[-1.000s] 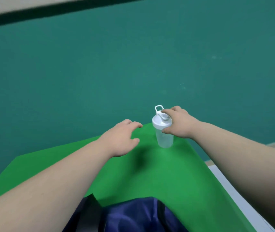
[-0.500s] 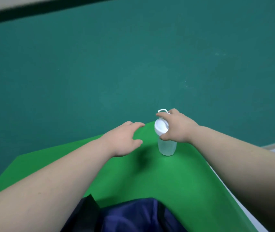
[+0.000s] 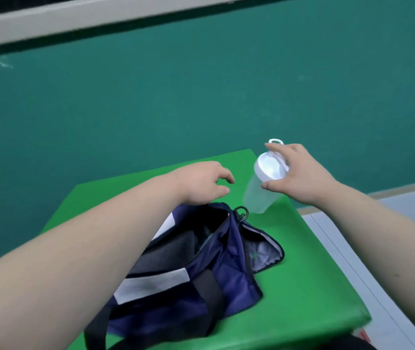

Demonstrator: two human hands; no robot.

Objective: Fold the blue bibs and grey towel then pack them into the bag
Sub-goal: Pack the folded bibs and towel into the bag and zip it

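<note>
A navy blue bag [image 3: 201,269] with black straps and white panels lies open on the green table [image 3: 302,274]. My right hand [image 3: 300,173] grips the white lid of a translucent shaker bottle [image 3: 259,195], which tilts with its base toward the bag's far end. My left hand [image 3: 201,183] hovers with loosely curled fingers just beyond the bag's opening and holds nothing. No blue bibs or grey towel show in this view; the dark inside of the bag is hard to read.
A teal floor [image 3: 176,109] lies beyond the table. A pale grey surface [image 3: 378,236] borders the table on the right. A white and dark strip [image 3: 100,13] runs along the top of the view.
My view has dropped, so the whole bag now shows. My right hand has tipped the bottle from upright to tilted and brought it closer to the bag. My left hand has stayed near the bag's opening.
</note>
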